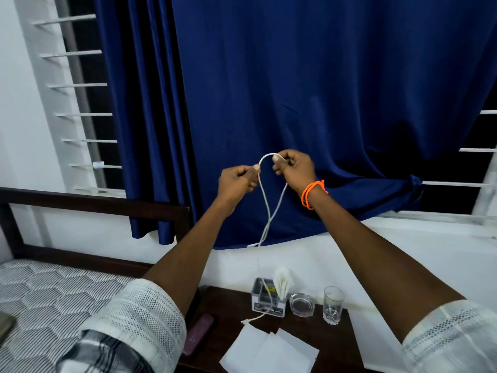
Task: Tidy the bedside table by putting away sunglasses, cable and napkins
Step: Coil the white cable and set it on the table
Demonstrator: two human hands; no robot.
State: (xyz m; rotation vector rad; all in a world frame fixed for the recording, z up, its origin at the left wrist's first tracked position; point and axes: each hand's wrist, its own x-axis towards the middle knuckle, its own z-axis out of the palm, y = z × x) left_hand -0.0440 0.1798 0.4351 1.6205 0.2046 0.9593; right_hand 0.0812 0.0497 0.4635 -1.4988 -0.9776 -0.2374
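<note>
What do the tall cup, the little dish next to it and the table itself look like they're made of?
The tall cup looks like clear glass: you see through it, with a cut pattern near the base. The little dish also seems to be thick clear glass with a brownish bottom. The bedside table appears to be dark wood or a wood-look veneer, with a smooth, faintly glossy top.

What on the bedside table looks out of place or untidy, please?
Loose white napkins lie scattered and overlapping at the table's front edge, outside the holder. The white cable's free end trails across the tabletop while both hands hold it up.
</note>
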